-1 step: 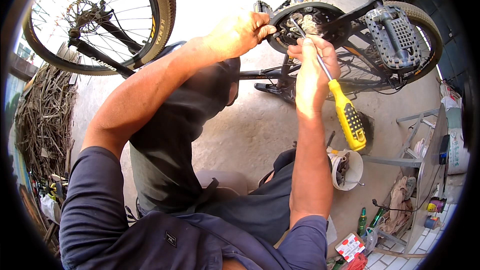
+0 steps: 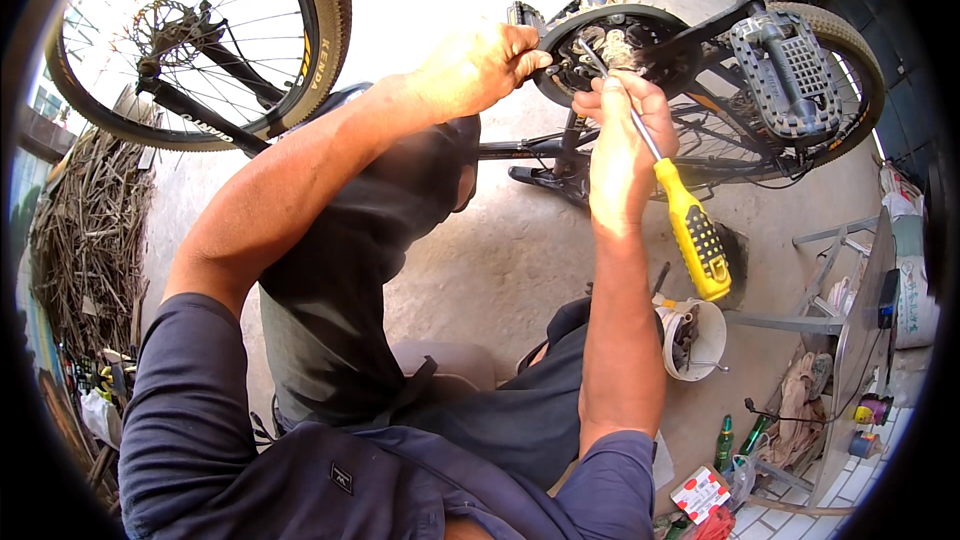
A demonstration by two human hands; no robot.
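Note:
A bicycle stands upside down in front of me, its black chainring guard (image 2: 560, 90) at upper centre. My left hand (image 2: 472, 72) is closed on the guard's left edge; the fingertips behind it are hidden. In my right hand (image 2: 632, 145) is a screwdriver (image 2: 692, 230) with a yellow and black handle. Thumb and fingers pinch its metal shaft, while the handle points down toward me, outside the palm. The screwdriver's tip reaches the chainring area inside the guard; exact contact there cannot be made out.
A black pedal (image 2: 787, 75) juts out right of the chainring. The front wheel (image 2: 325, 35) rises at upper left, beside a pile of sticks (image 2: 85, 230). A white bucket (image 2: 708, 340) holding tools stands near my right forearm. Farther right are a metal-legged table (image 2: 850, 360) and green bottles (image 2: 724, 443).
My right hand and the screwdriver have shifted very slightly to the left. My left hand and the bicycle look the same.

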